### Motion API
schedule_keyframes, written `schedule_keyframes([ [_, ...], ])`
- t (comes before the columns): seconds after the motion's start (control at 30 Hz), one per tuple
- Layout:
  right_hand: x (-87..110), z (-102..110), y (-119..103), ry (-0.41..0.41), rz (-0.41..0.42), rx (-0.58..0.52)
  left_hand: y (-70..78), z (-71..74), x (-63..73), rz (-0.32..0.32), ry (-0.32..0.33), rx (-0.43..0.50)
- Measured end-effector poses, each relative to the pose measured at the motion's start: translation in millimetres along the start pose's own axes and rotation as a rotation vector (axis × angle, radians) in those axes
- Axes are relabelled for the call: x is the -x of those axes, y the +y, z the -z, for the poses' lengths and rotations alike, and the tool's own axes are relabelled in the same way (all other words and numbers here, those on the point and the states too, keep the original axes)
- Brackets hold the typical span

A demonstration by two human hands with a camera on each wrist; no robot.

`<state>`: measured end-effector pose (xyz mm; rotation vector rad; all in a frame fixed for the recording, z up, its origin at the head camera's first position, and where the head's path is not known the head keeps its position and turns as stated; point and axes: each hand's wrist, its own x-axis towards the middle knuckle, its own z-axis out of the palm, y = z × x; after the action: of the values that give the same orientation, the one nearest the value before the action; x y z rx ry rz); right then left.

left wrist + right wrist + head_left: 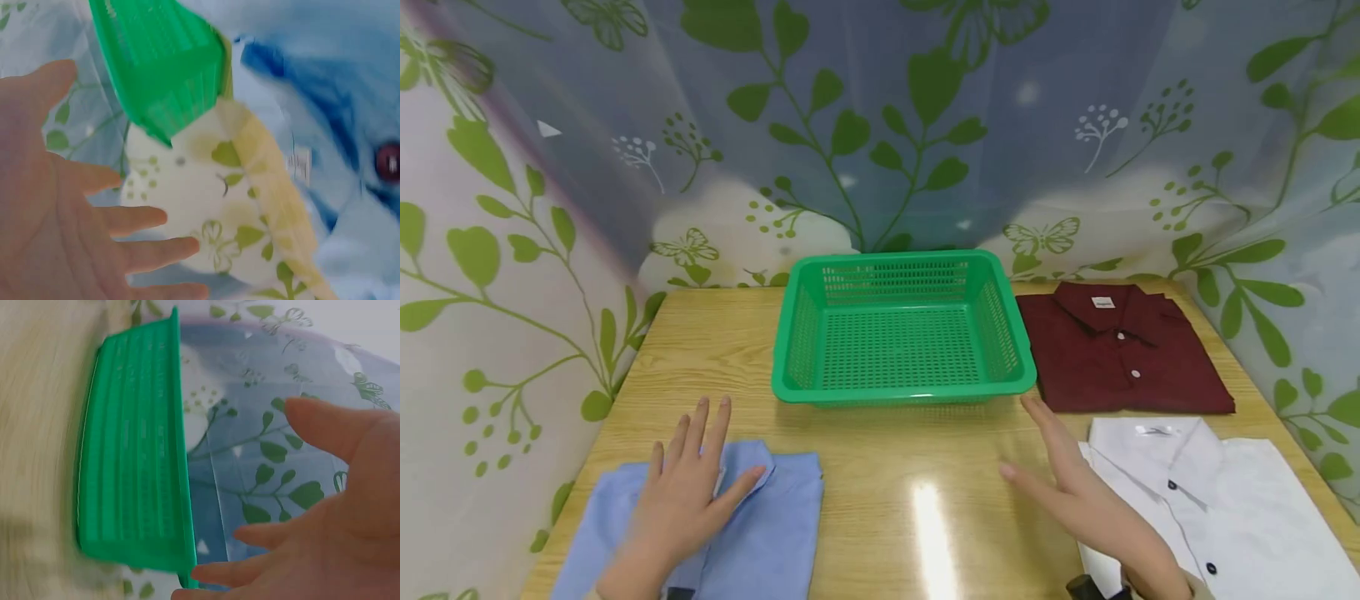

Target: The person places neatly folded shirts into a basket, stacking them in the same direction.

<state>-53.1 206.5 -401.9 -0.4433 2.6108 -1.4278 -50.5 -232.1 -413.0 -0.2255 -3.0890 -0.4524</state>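
A light blue folded shirt point(775, 517) lies at the front left of the table. Over it is my left hand point(681, 492), fingers spread and holding nothing. My right hand point(1082, 492) hovers beside the white folded shirt point(1240, 500), fingers extended, also with nothing in it. Behind the white shirt lies a dark red folded shirt point(1120, 358) with its collar toward the back. A green plastic basket point(902, 392) stands at the back middle, and no item shows inside it. The left wrist view shows the blue shirt's collar and a dark button point(389, 161) close up.
The wooden table point(880, 492) carries a bright light reflection near its front middle. Patterned curtains point(865, 125) with green leaves hang behind it and along both sides. The dark red shirt lies right against the basket's right side.
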Motion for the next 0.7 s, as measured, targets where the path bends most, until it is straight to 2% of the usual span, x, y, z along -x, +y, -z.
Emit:
schedule_keyframes([
  [0.17, -2.3, -13.9, -7.1, -0.041, -0.008, -0.131, -18.4, 8.5, 5.6, 0.031, -0.014, 0.021],
  [0.27, -6.0, -25.8, -10.8, -0.077, -0.001, -0.264, -32.1, 13.0, 10.7, 0.049, -0.017, 0.041],
  [0.4, -14.1, -42.8, -18.6, -0.135, -0.045, -0.433, -55.0, 21.3, 16.4, 0.11, -0.07, 0.074],
  [0.53, -23.0, -61.3, -26.5, -0.201, -0.125, -0.566, -83.6, 27.9, 22.8, 0.194, -0.162, 0.105],
  [0.6, -26.2, -71.1, -28.8, -0.252, -0.161, -0.661, -99.1, 28.4, 26.9, 0.237, -0.227, 0.12],
  [0.7, -28.7, -85.9, -28.6, -0.356, -0.175, -0.823, -119.9, 27.1, 32.5, 0.307, -0.34, 0.147],
])
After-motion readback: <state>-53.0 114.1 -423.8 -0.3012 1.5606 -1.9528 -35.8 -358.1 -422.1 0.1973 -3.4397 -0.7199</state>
